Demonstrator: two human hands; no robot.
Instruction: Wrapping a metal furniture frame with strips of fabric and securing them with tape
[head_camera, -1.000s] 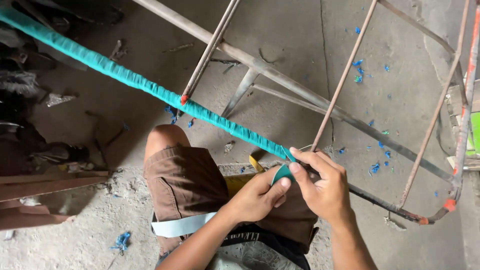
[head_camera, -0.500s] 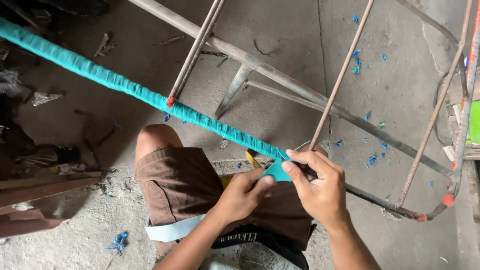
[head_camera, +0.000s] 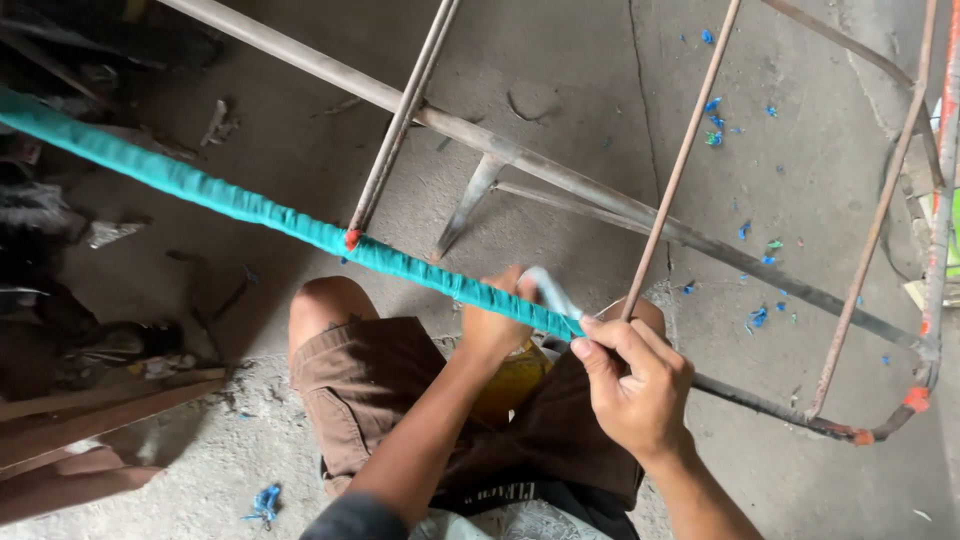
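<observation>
A rusty metal frame (head_camera: 560, 180) of bars and thin rods lies across my lap over a concrete floor. One long bar is wrapped in teal strip (head_camera: 250, 208) from the upper left down to my hands. My left hand (head_camera: 495, 325) grips under that bar and pulls a pale loose end of the strip (head_camera: 545, 290) up over it. My right hand (head_camera: 630, 385) pinches the bar just where the teal wrap ends, beside a thin upright rod (head_camera: 680, 160). Beyond it the bar is bare and dark.
Blue and teal scraps (head_camera: 715, 120) litter the floor at the upper right, one more (head_camera: 265, 500) by my left knee. Wooden boards (head_camera: 90, 430) and dark clutter lie at the left. A yellow object (head_camera: 515, 375) sits between my knees. Orange marks (head_camera: 915, 398) show on the frame's corner.
My left hand has moved from under my right hand to behind the bar, carrying the strip's loose end up and over it. My right hand stays pinched at the wrap's end.
</observation>
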